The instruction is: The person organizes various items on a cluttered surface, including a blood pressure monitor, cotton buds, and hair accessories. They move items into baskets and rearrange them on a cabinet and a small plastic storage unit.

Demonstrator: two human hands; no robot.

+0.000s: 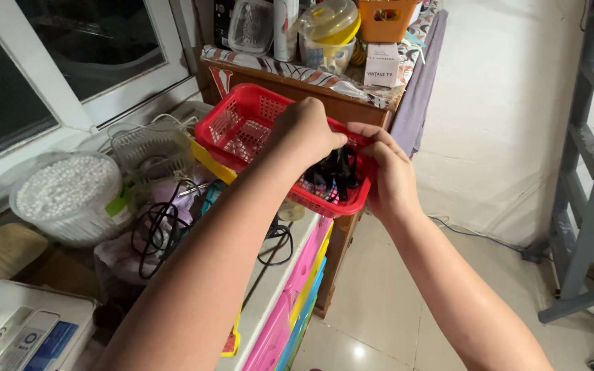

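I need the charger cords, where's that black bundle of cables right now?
In the head view, the black cable bundle sits in the red basket's near right corner, between the left hand and right hand, above the colourful drawers.

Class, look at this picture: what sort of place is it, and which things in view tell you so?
Most likely a cluttered room in a home, perhaps a storage corner. Both hands, left hand and right hand, are at a red plastic basket over colourful plastic drawers, beside a wooden cabinet stacked with food containers.

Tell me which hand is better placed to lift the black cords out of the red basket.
Probably the left hand: it sits over the black cords, while the right hand grips the red basket rim.
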